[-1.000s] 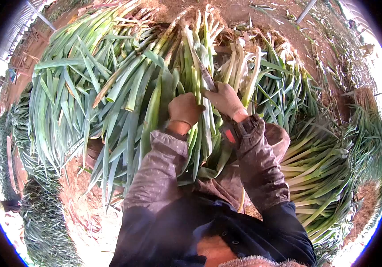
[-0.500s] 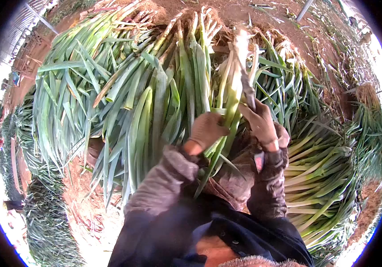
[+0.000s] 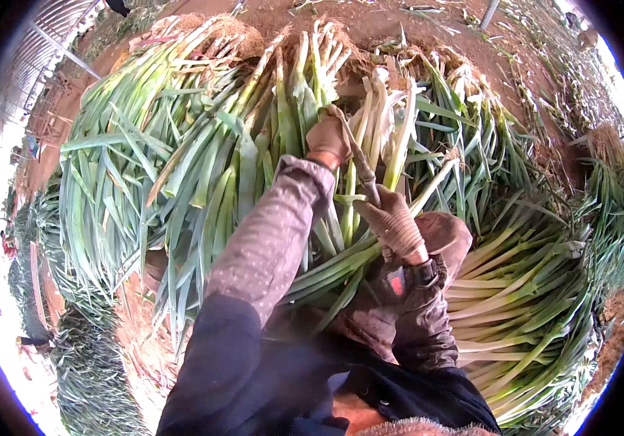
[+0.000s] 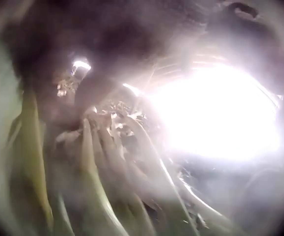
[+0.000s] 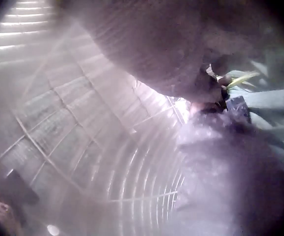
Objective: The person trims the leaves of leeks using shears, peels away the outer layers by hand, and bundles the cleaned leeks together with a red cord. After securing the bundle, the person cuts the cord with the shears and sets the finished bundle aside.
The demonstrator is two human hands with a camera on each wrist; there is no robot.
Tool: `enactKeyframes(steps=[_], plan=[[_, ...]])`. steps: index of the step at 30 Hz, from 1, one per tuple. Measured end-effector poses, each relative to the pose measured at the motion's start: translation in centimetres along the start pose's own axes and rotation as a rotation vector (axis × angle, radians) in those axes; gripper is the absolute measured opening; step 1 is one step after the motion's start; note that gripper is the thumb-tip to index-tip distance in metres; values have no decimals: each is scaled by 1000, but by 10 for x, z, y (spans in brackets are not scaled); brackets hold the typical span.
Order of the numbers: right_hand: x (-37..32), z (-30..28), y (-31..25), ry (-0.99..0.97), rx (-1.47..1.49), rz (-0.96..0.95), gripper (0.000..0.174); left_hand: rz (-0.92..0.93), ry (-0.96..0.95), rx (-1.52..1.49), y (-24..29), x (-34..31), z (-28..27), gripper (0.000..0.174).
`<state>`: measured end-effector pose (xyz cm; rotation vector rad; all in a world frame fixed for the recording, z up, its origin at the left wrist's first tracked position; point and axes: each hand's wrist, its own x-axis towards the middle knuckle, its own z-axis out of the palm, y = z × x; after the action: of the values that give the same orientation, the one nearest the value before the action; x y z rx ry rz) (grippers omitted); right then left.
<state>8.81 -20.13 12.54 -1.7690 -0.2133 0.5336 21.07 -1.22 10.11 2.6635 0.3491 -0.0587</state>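
Note:
Green onions, long and leafy, lie in a heap before me with roots pointing away. My gloved left hand reaches into its middle, fingers curled on a green onion stalk there. My gloved right hand, lower and to the right, grips a dirty, grey-brown knife-like tool that points up toward the left hand. Under the right hand, another green onion lies slantwise, roots to the upper right, leaves across the lap. In the left wrist view, stalks show below the blurred hand. The right wrist view shows mainly sleeve and roof.
A pile of pale-stemmed green onions lies to the right of the knee. More green bundles lie at the lower left. Bare soil with leaf scraps runs behind the heap.
The left hand has left the stalk at the right and moved up-left into the heap. The right hand, still holding the tool, has shifted lower left. One green onion now lies across the lap.

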Motion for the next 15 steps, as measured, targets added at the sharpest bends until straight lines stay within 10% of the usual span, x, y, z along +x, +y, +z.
enactKeyframes(steps=[1, 8, 15], plan=[[3, -2, 1, 6, -7, 32, 29, 22, 232, 8, -10, 22, 24, 60], [19, -16, 23, 40, -2, 85, 31, -86, -19, 232, -3, 75, -2, 59], [12, -14, 25, 99, 14, 42, 31, -39, 134, 200, -6, 53, 5, 36]])
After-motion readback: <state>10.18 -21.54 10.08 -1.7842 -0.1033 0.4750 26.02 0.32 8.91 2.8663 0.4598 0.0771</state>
